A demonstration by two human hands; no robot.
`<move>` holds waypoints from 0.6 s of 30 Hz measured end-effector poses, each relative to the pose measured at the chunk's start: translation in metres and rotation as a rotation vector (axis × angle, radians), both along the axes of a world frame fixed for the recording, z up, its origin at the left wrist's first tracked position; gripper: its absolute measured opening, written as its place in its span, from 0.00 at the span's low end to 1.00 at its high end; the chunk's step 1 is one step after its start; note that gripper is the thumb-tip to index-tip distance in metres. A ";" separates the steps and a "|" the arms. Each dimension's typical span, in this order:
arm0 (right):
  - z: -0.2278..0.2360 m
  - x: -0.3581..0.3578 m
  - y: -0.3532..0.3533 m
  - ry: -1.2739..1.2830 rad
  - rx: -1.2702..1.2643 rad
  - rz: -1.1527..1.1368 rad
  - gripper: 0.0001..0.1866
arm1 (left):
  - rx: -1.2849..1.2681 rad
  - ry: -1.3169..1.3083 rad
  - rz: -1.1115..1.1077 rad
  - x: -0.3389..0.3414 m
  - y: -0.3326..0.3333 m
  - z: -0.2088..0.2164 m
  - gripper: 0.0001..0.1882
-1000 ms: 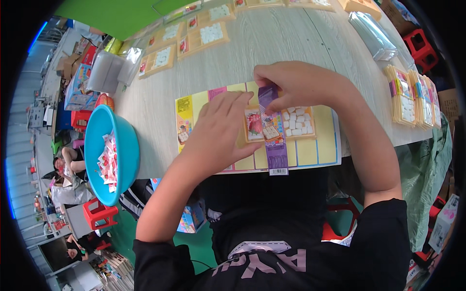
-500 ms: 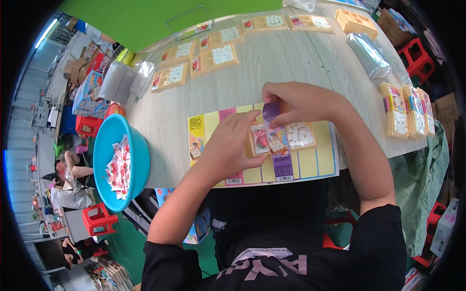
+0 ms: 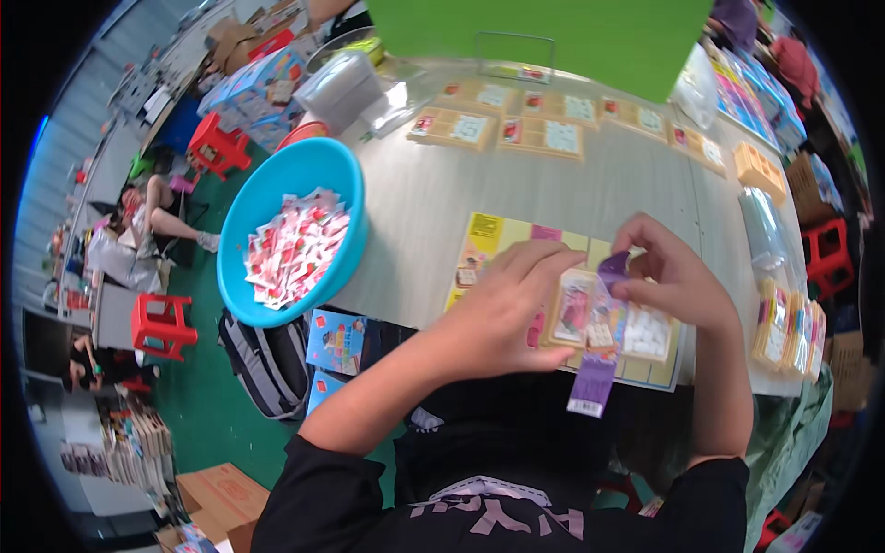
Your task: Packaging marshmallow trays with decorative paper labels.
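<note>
A beige compartment tray is in front of me, with a red-printed packet at its left end and white block-shaped pieces at its right. Across its middle runs a purple printed paper strip, its lower end hanging past the near edge of a yellow printed sheet. My left hand grips the tray's left part, thumb on the near side and fingers on the far side. With thumb and fingers, my right hand pinches the strip's curled upper end.
To the left stands a turquoise basin heaped with small red-and-white packets. Several filled trays line the far side below a green panel. Strip-wrapped tray stacks and clear plastic sleeves occupy the right edge.
The view has swung left, showing more of the basin. Tray and strip have shifted toward me over the sheet, so the strip's lower end now overhangs its edge. Both hands keep their hold.
</note>
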State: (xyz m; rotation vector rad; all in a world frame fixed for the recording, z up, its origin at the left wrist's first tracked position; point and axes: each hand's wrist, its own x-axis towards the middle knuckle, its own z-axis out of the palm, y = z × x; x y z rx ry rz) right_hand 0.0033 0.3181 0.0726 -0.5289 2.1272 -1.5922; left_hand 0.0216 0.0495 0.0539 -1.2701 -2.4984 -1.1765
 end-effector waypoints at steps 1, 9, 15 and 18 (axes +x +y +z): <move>0.003 0.007 -0.001 -0.051 -0.050 -0.050 0.22 | 0.006 0.006 0.017 0.006 -0.003 0.000 0.48; 0.000 0.071 -0.038 -0.038 0.026 -0.195 0.22 | 0.551 -0.995 0.029 0.067 -0.005 -0.013 0.32; -0.032 0.097 -0.058 -0.063 -0.019 -0.277 0.17 | 0.431 -0.996 0.108 0.073 -0.010 -0.038 0.27; -0.029 0.105 -0.053 -0.163 -0.150 -0.297 0.07 | 0.320 -0.937 0.052 0.075 -0.017 -0.031 0.26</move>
